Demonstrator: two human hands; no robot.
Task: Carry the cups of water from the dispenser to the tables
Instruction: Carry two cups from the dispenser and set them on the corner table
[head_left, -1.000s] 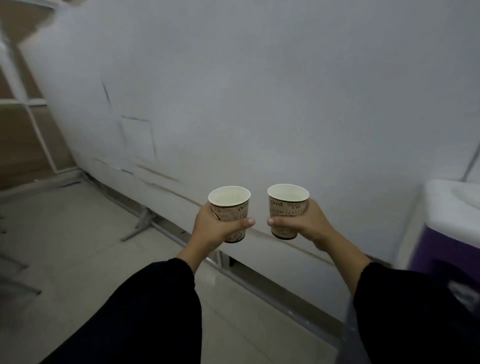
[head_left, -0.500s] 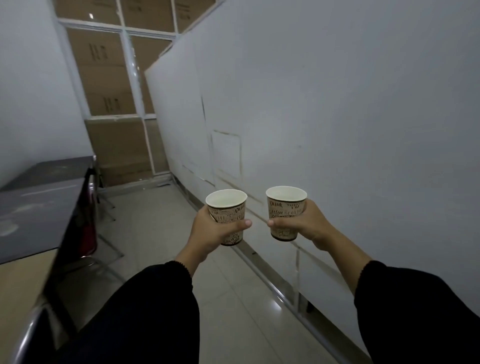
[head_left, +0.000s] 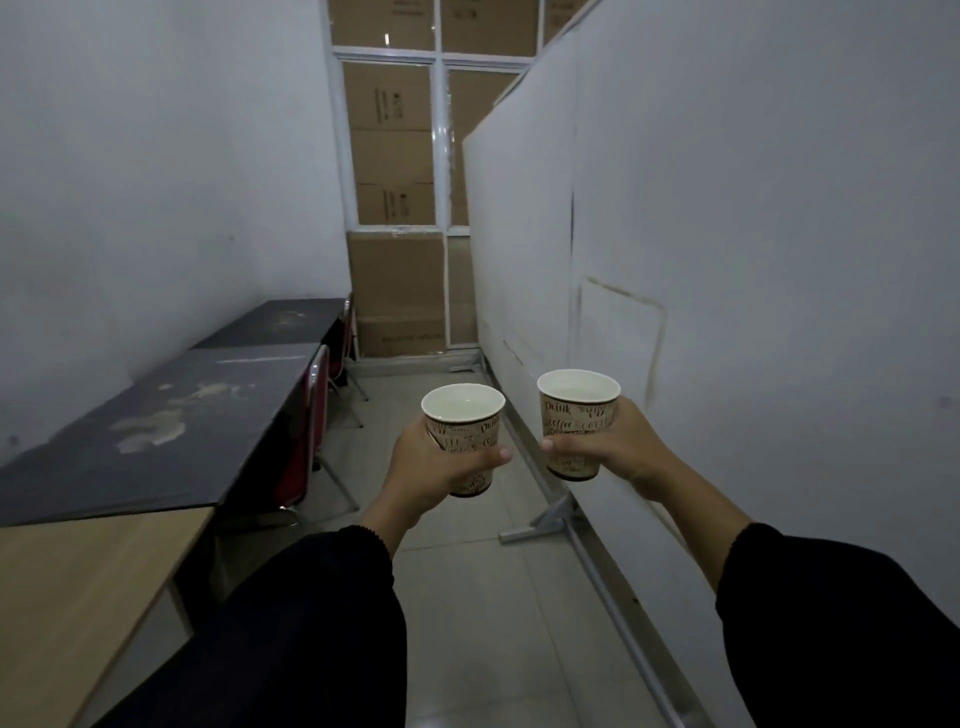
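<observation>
So closest to us, bottom of the frame, it's just our two black sleeves (head_left: 291, 639) reaching forward. A bit further out, mid-frame, our left hand (head_left: 431, 470) is wrapped around the left cup (head_left: 464, 436), thumb across the front and fingers curled behind, and our right hand (head_left: 618, 441) has the right cup (head_left: 578, 421) the same way. Both hands are closed snug on the paper, nothing loose. Both cups are upright and look filled fairly near the rim, sitting side by side but not touching, with the right one a touch higher in the frame.

Now the bit that matters: the worktops are all off to the left. The light wooden worktop (head_left: 78, 597) is nearest, in the lower left corner, then the long dark worktop (head_left: 171, 441) runs away from us along the left wall, with another dark one (head_left: 280, 322) behind it. Their long axis points up the corridor, same way we're facing. Red chairs (head_left: 311, 415) are tucked in along the aisle edge.

Our left hand is clearly the nearer one to those surfaces, so we'd guess the left cup goes down first with a sideways swing to the left. On the right it's only the white partition (head_left: 727, 260), and stacked cardboard boxes (head_left: 395, 270) close off the far end.
</observation>
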